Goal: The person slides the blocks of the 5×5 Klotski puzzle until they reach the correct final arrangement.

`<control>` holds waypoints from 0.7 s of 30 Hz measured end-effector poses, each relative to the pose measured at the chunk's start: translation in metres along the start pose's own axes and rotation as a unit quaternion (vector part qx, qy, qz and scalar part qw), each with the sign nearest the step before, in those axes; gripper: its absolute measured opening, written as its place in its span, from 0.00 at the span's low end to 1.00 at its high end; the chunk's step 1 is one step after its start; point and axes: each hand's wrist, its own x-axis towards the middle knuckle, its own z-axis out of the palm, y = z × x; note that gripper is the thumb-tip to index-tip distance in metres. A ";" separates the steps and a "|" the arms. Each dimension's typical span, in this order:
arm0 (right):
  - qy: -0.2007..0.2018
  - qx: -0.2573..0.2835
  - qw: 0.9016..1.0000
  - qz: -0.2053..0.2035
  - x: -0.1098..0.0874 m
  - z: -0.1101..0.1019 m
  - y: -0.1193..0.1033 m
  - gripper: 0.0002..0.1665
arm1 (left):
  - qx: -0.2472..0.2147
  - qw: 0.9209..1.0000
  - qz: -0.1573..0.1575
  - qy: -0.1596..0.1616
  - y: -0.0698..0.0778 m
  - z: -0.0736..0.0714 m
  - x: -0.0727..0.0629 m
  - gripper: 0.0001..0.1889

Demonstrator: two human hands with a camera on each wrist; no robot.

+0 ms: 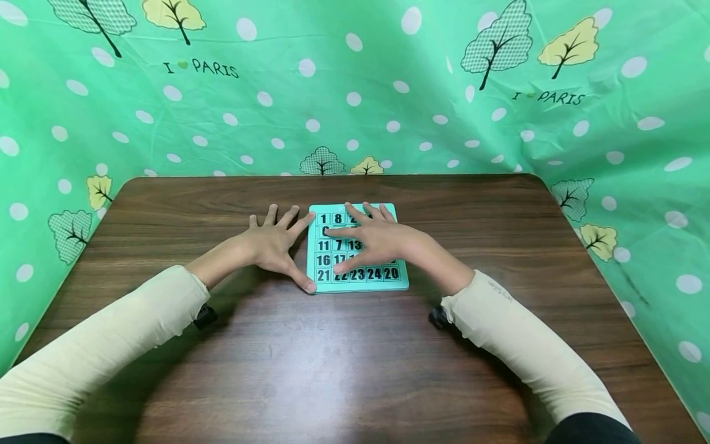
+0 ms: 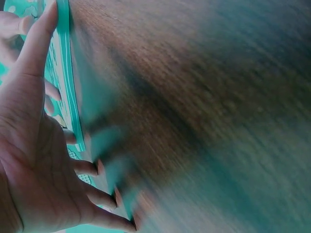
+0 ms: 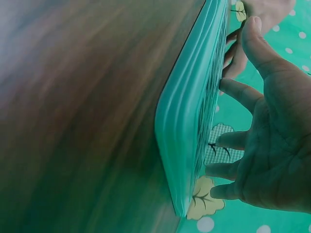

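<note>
Our left hand is spread wide beside the teal number puzzle, thumb at its near left corner and index fingertip by its far left corner, gripping nothing. Our right hand is wide too, fingers splayed over the numbered face and holding nothing; its index finger reaches across the second row to the left column, and its thumb tip lies over tile 22. We cannot tell whether either of these presses down. The puzzle lies flat on the tabletop in front of us, near the far edge.

To work it well, we would let the left thumb and index finger act as a stop along the left edge, firm enough that the puzzle cannot skid, without tipping a corner. On the right, one fingertip should do the pushing, straight along a row or column, since slanted pressure could make a tile bind. We would lift the spare fingers clear, so they neither drag neighbouring tiles nor hide numbers; our right hand covers much of the upper right, though tile 20 is readable at the near right corner.
</note>
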 end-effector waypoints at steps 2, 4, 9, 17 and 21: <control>-0.003 0.001 1.000 -0.002 0.003 0.000 -0.002 0.55 | 0.004 1.000 0.000 0.000 0.000 0.000 0.000 0.87; -0.002 0.002 1.000 -0.005 0.005 -0.001 -0.001 0.54 | 0.006 1.000 0.000 0.000 0.000 0.000 0.001 0.87; 0.019 0.009 1.000 0.013 0.001 -0.006 0.010 0.55 | 0.003 1.000 0.001 0.000 0.001 0.000 0.001 0.87; 0.016 0.010 0.999 0.025 0.002 -0.006 0.023 0.55 | -0.001 1.000 -0.002 -0.002 0.000 0.000 -0.001 0.88; 0.014 0.015 1.000 0.020 -0.003 -0.003 0.022 0.54 | -0.002 1.000 0.000 0.001 0.000 0.001 -0.001 0.88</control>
